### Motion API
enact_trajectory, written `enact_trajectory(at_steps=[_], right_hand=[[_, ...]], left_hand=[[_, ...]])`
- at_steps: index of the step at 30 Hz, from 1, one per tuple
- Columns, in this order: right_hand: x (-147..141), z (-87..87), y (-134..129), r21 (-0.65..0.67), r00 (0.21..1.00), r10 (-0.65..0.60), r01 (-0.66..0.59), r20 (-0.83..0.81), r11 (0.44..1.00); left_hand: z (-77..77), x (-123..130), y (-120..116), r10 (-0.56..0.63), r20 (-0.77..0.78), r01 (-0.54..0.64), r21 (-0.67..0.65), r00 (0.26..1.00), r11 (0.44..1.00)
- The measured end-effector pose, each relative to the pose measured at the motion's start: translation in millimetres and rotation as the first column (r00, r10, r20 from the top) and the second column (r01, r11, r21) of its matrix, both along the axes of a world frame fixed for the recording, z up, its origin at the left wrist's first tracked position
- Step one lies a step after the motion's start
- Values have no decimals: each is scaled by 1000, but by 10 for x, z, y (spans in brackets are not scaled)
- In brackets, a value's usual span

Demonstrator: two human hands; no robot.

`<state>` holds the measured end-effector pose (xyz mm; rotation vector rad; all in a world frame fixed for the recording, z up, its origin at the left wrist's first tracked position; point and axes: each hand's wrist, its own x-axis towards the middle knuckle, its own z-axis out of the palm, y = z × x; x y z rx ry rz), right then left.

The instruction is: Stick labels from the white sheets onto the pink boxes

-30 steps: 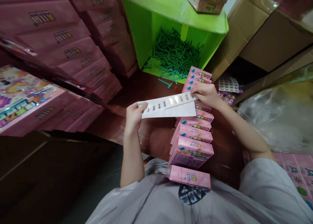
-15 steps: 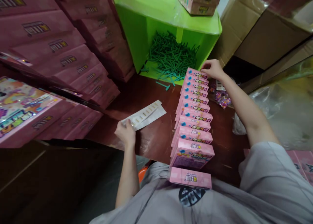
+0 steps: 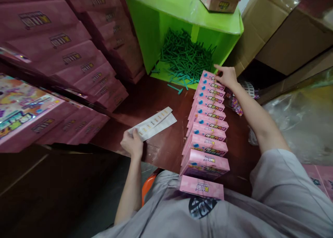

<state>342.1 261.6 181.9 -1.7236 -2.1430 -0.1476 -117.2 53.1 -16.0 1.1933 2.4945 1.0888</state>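
Pinched between the thumb and fingers of my left hand (image 3: 132,142) are white sticker strips (image 3: 157,122), which lie over the brown table. A row of pink boxes (image 3: 212,108) runs from my shirt toward the green bin, each box overlapping the one behind. At the far end of that row, my right hand (image 3: 225,77) has its fingers bent together over the right side of the last box. Whether a small sticker is between those fingertips is too small to tell.
A green bin (image 3: 221,25) with green plastic pieces (image 3: 188,56) stands behind the row. Stacked pink cartons (image 3: 73,58) rise at the left. Cardboard boxes (image 3: 262,23) and a clear plastic bag (image 3: 299,120) are at the right.
My right hand has moved slightly over the farthest boxes, its fingers now at their right ends. The left hand still holds the strips. The view has shifted slightly.
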Motion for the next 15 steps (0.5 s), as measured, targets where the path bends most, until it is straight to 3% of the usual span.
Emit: enact_trajectory(at_steps=[3,6,9,11,12,13,15], right_hand=[[-77,71,-82,66,995,-2,-5,104,998],[-160,152,-277,120,999,-5,0,42,993],[-191,166,-788,160,987,46,-21,-154,987],[-162,109,-1349,179,959,78,-29,-272,983],[-138,60,-1685,180,943,78,-20,-322,983],[-114,-4,-2047,170,927,57,7,-372,985],[-97,-164,-2796,35,901,-35,56,-433,998]], left_hand=[[12,36,2,-5,9,5,-21,1000,1000],[79,118,-13,-33,-59,29,-60,998,998],[184,196,-160,-12,-222,12,-1,975,1000],[252,234,-407,-137,-268,166,89,954,982],[277,251,-581,-293,-262,332,118,919,936],[293,269,-782,-495,-247,535,127,833,835],[284,318,-1222,-849,-157,863,103,505,494]])
